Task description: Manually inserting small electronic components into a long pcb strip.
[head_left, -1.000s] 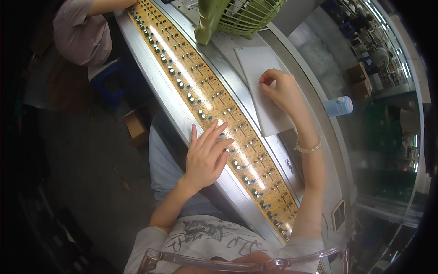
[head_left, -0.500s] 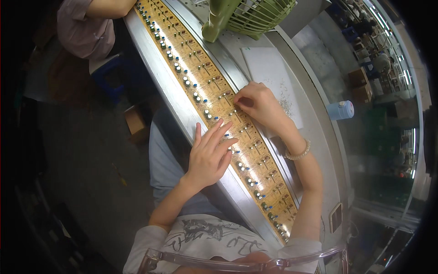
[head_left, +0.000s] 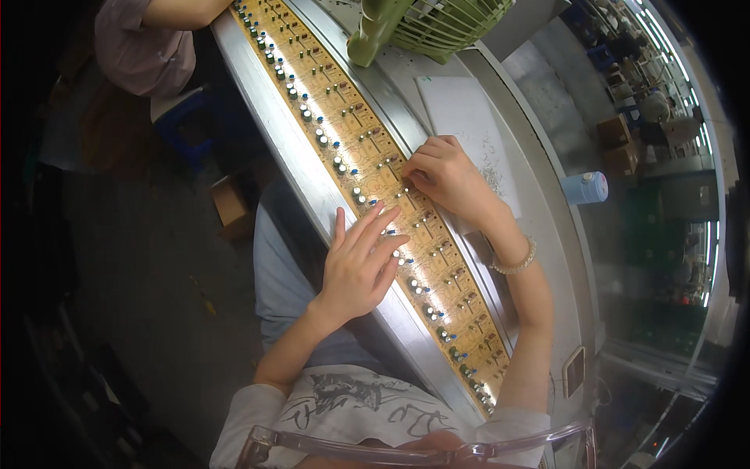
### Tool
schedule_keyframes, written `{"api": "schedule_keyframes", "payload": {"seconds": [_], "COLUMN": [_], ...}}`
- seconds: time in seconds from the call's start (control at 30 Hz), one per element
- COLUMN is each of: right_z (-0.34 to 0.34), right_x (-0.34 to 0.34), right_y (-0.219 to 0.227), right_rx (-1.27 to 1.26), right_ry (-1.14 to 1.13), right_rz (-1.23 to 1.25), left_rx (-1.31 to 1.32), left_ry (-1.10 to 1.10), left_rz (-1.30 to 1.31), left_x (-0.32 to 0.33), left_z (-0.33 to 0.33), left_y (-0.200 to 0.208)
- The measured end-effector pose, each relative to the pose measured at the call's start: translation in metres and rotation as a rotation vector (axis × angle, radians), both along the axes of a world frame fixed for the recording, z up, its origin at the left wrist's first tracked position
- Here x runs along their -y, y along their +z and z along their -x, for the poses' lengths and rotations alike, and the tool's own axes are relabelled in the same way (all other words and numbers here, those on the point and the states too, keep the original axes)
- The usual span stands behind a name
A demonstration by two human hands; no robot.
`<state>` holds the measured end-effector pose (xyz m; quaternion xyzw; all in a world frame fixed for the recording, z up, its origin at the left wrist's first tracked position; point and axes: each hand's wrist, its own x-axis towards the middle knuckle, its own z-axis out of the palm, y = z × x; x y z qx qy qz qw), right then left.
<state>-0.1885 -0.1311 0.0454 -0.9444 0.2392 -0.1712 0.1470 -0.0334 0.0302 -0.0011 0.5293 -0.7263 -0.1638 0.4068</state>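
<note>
A long row of tan circuit boards [head_left: 373,168], studded with round capacitors and small blue parts, runs diagonally along a metal rail track. My left hand [head_left: 356,270] lies over the near edge of the boards with its fingers spread, fingertips among the capacitors. At the far edge of the same boards, my right hand [head_left: 444,176] is bent down with thumb and fingers pinched together. Whatever is between those fingertips is too small or hidden to make out. Close behind the right hand, a white sheet [head_left: 461,113] carries a scatter of tiny loose parts [head_left: 491,178].
A green fan [head_left: 426,31] stands beyond the track. On the right are a light-blue bottle [head_left: 586,188] and a phone [head_left: 574,372]. Another person's arm [head_left: 183,12] reaches in at the upper left, near a blue stool [head_left: 183,129]. A cardboard box [head_left: 229,202] sits on the floor.
My right hand's fingers have curled further down toward the board, its wrist shifting slightly. My left hand has stayed almost still.
</note>
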Motion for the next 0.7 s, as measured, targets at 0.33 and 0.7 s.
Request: {"api": "schedule_keyframes", "payload": {"seconds": [0.33, 0.7], "right_z": [0.002, 0.032], "right_x": [0.006, 0.038], "right_y": [0.001, 0.031], "right_rx": [-0.028, 0.154], "right_ry": [0.105, -0.446], "right_rz": [0.017, 0.121], "left_rx": [0.011, 0.001], "left_ry": [0.004, 0.007], "left_rz": [-0.003, -0.001], "left_x": [0.003, 0.004], "left_z": [-0.002, -0.006], "left_y": [0.001, 0.001]}}
